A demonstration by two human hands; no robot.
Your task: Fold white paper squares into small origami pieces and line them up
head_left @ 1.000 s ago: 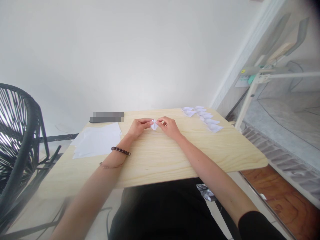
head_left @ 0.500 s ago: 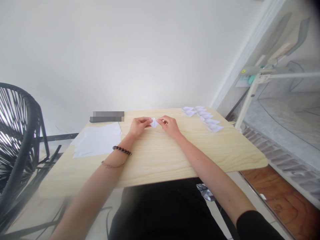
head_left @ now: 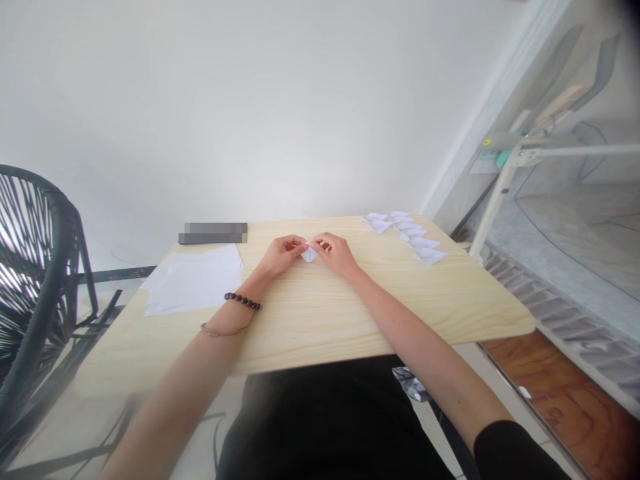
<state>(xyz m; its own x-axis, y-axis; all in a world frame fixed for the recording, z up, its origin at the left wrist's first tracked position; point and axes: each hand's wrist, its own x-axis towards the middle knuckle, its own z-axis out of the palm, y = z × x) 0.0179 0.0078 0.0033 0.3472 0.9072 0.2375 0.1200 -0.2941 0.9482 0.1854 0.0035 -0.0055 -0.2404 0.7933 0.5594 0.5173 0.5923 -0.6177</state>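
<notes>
Pale and wood-grained, your bench [head_left: 320,327] spreads from its near edge. Farther in, your left hand [head_left: 281,256] and right hand [head_left: 336,255] both pinch a small folded paper [head_left: 309,256], between them and equally near, its point toward that edge; similar folded pieces [head_left: 423,243] lie towards the far right corner.

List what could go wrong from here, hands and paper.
Small folded paper: the left hand and right hand both pinch it by fingertips, so an uneven pull might crease or tear it.
Loose white sheets: the dark bead bracelet appears close to their edge and could drag them.
Folded white pieces: close-set on the right, they might scatter if bumped.
</notes>
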